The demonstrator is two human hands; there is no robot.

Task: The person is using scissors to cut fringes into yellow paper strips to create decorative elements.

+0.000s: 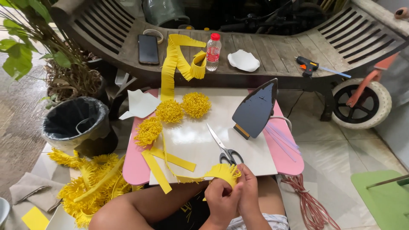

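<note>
My left hand [220,200] and my right hand [248,191] meet at the near edge of the table, both closed around the rolled end of a yellow fringed strip [223,171]. The strip trails left across the white board [191,140]. Scissors [225,147] lie shut just beyond my hands. Three yellow fringed pom-poms [170,111] sit at the board's far left. Flat yellow strips [164,164] lie to the left of my hands.
An upright iron [254,108] stands on the board's right, its cord [306,204] on the floor. A bench behind holds a phone [148,49], water bottle [213,52], long fringed strip [175,59], white dish [243,60] and glue gun [309,64]. A bin [76,123] and yellow scraps [91,183] lie left.
</note>
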